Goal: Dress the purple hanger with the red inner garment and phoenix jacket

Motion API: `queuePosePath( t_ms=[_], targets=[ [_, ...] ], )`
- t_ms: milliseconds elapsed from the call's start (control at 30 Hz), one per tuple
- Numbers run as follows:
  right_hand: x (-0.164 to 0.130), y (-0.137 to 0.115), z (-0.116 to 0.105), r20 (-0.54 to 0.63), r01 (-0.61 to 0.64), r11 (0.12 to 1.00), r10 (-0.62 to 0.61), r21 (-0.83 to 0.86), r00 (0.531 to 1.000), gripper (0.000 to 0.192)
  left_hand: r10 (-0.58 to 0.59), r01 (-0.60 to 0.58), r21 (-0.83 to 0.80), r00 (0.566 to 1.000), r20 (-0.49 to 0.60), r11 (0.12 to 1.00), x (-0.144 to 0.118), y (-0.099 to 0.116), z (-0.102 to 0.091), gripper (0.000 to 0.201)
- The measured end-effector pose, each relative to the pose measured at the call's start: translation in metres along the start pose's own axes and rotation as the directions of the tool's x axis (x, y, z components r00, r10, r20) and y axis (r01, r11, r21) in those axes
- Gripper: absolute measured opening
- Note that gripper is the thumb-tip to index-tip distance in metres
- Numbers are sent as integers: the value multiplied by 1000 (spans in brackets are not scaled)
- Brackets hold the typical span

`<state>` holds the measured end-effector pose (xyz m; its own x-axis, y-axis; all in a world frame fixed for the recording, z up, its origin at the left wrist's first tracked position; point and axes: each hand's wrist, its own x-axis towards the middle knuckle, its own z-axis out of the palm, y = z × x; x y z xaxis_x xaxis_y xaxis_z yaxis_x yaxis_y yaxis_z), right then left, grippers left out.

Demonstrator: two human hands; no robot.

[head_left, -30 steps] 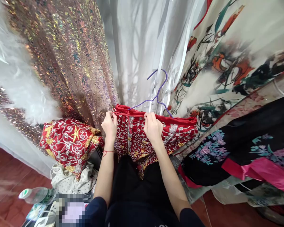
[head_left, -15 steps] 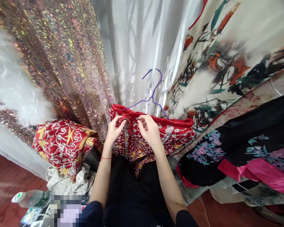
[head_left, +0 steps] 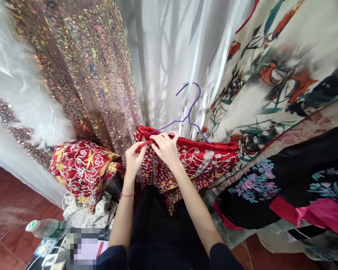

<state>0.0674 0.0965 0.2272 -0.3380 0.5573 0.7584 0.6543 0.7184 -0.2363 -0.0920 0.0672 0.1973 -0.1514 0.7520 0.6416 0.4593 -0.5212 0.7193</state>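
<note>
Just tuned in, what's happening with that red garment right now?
A person has both hands at the top edge of a red embroidered garment that hangs on a purple hanger. The left hand and right hand are pinching a thin red tie at the waistband, close together. Sequined fabric hangs to the left, printed dresses to the right.

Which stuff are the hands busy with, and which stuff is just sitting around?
Busy with:
- left hand and right hand, pinching the thin red tie
- red embroidered garment
- purple hanger above it

Just sitting around:
- red embroidered cushion
- sequin dress
- plastic bottle
- black flowered robe
</note>
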Motion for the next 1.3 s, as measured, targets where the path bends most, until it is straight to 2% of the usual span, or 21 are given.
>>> queuePosePath(
  t_ms=[100, 267, 400, 500, 633, 733, 800, 867, 933, 1000, 1100, 1233, 1300],
  targets=[
    [-3, -1, -2, -39, -27, 999, 28, 20, 999, 16, -49, 48, -33, 998, -34, 998, -6, 1, 4, 24],
    [-14, -4, -10, -34, -21, 1000, 21, -10, 999, 20, -81, 81, -43, 997, -8, 996, -12, 3, 5, 24],
    [-24, -3, -18, -62, -85, 989, 78, -119, 995, 23, -69, 69, -5, 997, 24, 998, -18, -4, 2, 21],
    [-29, 2, -24, -89, -87, 978, 71, -189, 993, 16, -66, 66, -3, 998, 17, 998, -22, -12, 0, 19],
    [-36, 12, -43, -178, -134, 957, 90, -255, 980, 14, -90, 92, 19, 992, -89, 996, -15, -14, -4, 23],
    [-45, 23, -67, -267, -223, 918, 137, -327, 954, 14, -10, 31, 117, 984, -177, 993, 6, -8, -9, 37],
    [-53, 32, -87, -298, -271, 884, 160, -380, 941, 19, 120, -87, 243, 985, -123, 966, 25, -2, -12, 45],
    [-64, 43, -107, -288, -289, 857, 174, -426, 942, 23, 215, -207, 362, 976, 19, 909, 44, 2, -13, 42],
    [-77, 56, -124, -256, -297, 838, 195, -459, 947, 28, 223, -264, 423, 964, 146, 867, 59, 4, -14, 30],
    [-90, 72, -133, -219, -308, 837, 230, -452, 948, 31, 178, -253, 438, 962, 205, 863, 69, 4, -12, 20],
    [-102, 98, -129, -194, -327, 870, 272, -369, 943, 32, 116, -184, 444, 978, 175, 877, 72, 2, -7, 10],
    [-98, 130, -103, -266, -378, 867, 300, -326, 916, 31, 82, -101, 385, 995, 65, 917, 67, -2, -3, 19],
    [-93, 143, -91, -251, -382, 864, 310, -328, 917, 31, 75, -83, 349, 996, 38, 933, 63, -3, -3, 21]
  ],
)
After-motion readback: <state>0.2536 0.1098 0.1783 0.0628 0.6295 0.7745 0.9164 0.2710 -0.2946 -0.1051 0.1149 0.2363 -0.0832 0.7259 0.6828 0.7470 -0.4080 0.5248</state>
